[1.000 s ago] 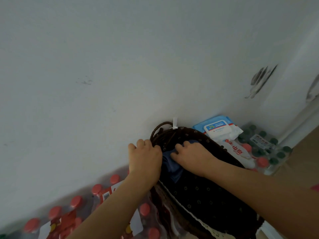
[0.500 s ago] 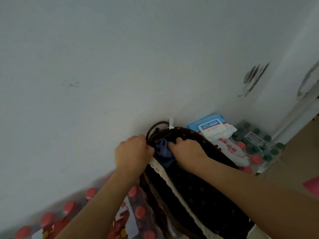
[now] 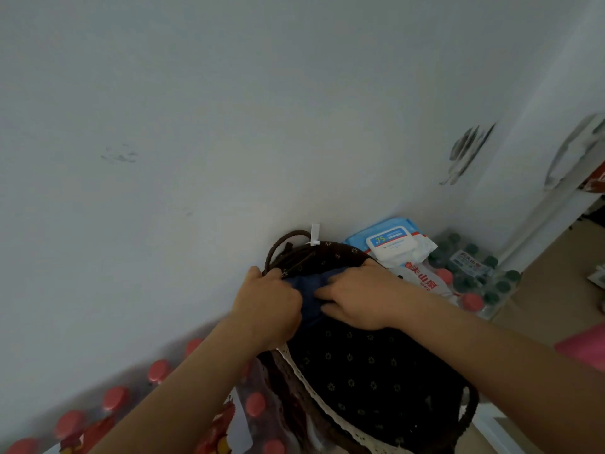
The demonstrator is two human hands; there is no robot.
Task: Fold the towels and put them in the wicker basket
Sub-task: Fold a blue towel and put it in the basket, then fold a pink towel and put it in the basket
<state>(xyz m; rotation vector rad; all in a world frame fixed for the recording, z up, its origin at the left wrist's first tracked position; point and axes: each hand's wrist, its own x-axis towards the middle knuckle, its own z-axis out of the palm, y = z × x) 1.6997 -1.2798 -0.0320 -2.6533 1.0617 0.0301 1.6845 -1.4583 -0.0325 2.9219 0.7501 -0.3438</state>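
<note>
A plain white wall (image 3: 229, 126) fills most of my view, and the one wicker basket (image 3: 376, 371), lined with dark dotted cloth, sits tight against it. One blue towel (image 3: 307, 286) lies inside at the basket's far end, between my two hands, little room either side. My left hand (image 3: 268, 306) is curled gripping its edge; my right hand (image 3: 357, 296) presses flat on it, wipes pack (image 3: 393, 240) just beyond.

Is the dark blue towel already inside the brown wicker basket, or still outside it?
Inside. The dark blue towel lies within the brown wicker basket, against its dark floral lining, with the left hand and right hand on it.
</note>
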